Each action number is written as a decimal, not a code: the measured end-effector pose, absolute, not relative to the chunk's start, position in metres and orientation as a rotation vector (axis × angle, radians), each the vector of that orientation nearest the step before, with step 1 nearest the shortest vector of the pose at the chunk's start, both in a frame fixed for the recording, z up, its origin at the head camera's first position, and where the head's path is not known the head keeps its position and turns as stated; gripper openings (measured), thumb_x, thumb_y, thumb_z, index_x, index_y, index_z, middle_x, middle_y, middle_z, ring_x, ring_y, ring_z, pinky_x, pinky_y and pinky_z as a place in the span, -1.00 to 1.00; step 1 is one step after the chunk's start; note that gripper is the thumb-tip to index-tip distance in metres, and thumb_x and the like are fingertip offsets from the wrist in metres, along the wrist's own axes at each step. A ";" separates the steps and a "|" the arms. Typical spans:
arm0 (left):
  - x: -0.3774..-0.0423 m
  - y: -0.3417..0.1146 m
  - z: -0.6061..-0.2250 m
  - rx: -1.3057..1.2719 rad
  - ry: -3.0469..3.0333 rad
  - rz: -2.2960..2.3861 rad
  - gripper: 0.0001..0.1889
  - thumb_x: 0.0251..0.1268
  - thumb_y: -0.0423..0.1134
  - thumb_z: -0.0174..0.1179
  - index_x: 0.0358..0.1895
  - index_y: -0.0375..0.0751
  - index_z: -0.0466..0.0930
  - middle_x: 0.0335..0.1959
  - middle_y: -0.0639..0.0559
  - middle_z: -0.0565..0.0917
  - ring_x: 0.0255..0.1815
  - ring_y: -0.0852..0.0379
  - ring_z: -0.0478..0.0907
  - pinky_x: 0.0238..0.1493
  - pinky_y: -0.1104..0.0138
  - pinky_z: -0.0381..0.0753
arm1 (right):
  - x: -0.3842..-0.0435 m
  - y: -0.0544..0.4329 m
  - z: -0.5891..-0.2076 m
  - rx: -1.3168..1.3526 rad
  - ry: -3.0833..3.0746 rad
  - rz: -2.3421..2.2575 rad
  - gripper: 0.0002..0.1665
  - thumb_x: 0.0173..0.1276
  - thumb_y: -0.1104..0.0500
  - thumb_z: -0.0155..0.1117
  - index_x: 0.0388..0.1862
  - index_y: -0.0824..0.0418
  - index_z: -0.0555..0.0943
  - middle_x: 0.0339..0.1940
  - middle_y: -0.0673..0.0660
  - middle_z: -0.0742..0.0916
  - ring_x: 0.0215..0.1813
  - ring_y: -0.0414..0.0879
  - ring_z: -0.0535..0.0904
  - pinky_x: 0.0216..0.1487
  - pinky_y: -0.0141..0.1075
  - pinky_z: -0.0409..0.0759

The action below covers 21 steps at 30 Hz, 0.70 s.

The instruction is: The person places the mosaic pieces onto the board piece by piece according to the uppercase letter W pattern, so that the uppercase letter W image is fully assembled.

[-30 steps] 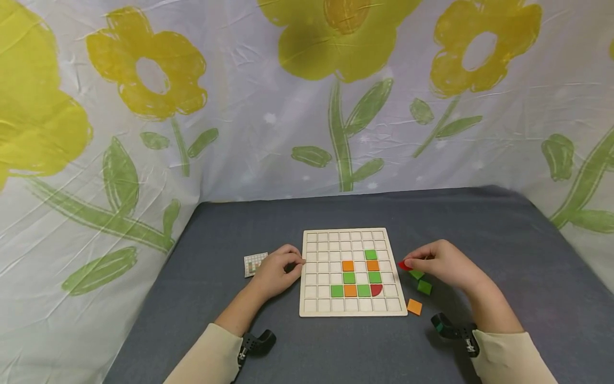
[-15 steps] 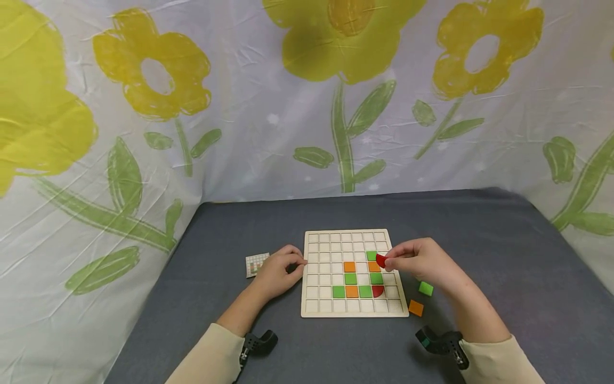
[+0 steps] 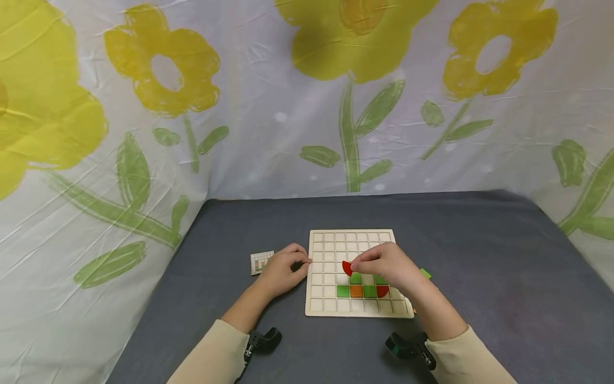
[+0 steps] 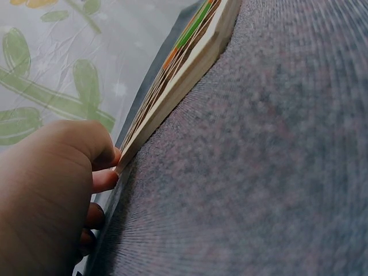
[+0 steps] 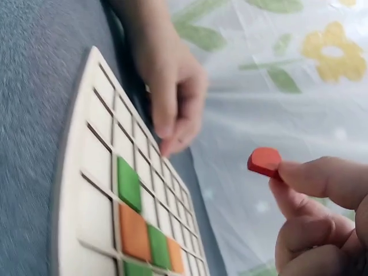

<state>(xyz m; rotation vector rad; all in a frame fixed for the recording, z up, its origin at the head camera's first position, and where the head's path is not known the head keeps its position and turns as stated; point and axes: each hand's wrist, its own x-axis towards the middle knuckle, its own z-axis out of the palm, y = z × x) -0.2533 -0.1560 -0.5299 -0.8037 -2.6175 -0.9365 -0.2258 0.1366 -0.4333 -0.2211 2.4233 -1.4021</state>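
Note:
My right hand (image 3: pixel 384 261) pinches a red quarter-round block (image 3: pixel 347 268) between thumb and forefinger. In the right wrist view the same red block (image 5: pixel 264 161) is held up, apart from the wooden grid board (image 5: pixel 99 126). In the head view it overlaps the middle of the grid board (image 3: pixel 326 306). My left hand (image 3: pixel 286 269) grips the board's left edge with its fingertips, which show at the rim in the left wrist view. Green and orange square blocks sit in the grid, with another red rounded block (image 3: pixel 382 291) at the row's right end. The right hand hides some squares.
A small printed grid card (image 3: pixel 260 262) lies left of the board, partly under the left hand. Beyond the board's right edge a green block (image 3: pixel 425 273) shows behind the right forearm. A flower-printed cloth (image 3: pixel 268 133) hangs behind the dark tabletop.
My right hand has carried the red block leftward from beside the board to over its middle squares. The left hand stays at the board's left edge.

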 end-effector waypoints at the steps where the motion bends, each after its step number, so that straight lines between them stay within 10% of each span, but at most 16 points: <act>1: -0.253 -0.156 -0.529 -0.804 -2.620 -0.937 -0.89 0.39 -0.30 0.32 -0.15 -0.09 0.81 -0.07 0.12 0.64 -0.29 0.23 0.56 -0.21 0.28 0.60 | -0.225 0.132 -0.436 -0.213 2.422 -1.399 -0.87 0.34 0.12 0.46 -0.26 0.13 0.86 -0.09 0.01 0.79 0.10 0.02 0.59 0.12 0.04 0.53; 21: -0.254 -0.155 -0.529 -0.794 -2.619 -0.941 -0.90 0.37 -0.31 0.32 -0.15 -0.11 0.81 -0.09 0.11 0.64 -0.23 0.19 0.59 -0.16 0.25 0.62 | -0.211 0.081 -0.476 -0.348 2.711 -1.121 -0.79 0.23 0.18 0.45 -0.60 0.02 0.78 -0.59 -0.15 0.70 -0.63 -0.19 0.39 -0.59 -0.33 0.21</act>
